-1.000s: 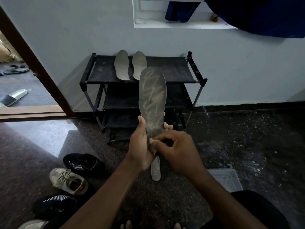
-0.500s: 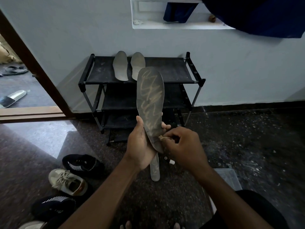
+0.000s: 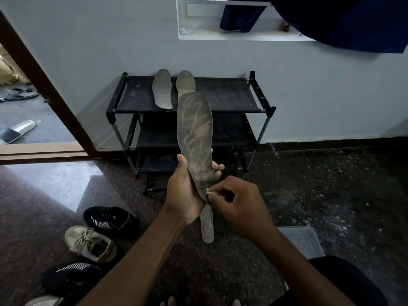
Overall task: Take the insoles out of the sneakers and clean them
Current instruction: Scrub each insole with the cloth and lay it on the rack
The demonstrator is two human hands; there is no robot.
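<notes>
Toes (image 3: 174, 302) poke in at the bottom edge, cut off. In the lower left corner a pale shoe (image 3: 42, 301) shows only a sliver, and above it another dark sneaker (image 3: 68, 277) sits in shadow, hard to read. A clear box (image 3: 302, 239) hides partly behind the right forearm, and its contents can't be made out.

Now the hands. The left hand (image 3: 185, 191) grips the insole (image 3: 195, 138) round its heel half, thumb on the left edge, fingertips (image 3: 217, 166) peeking past the right edge. The insole stands upright, toe end up, its face streaked with pale scuff marks, in front of the shoe rack (image 3: 231, 96). The right hand (image 3: 238, 206) is curled, thumb and forefinger pinching a pale scrap (image 3: 208, 191) against the insole's right edge near the heel. The scrap is too small to identify.

A second insole (image 3: 207, 228) lies on the floor just below the hands, its top end covered by them. A pair of insoles (image 3: 162, 89) rests on the rack's top shelf against the wall, the right one half blocked by the held insole. A black sneaker (image 3: 112, 219) and a beige sneaker (image 3: 90, 244) sit on the floor to the left.
</notes>
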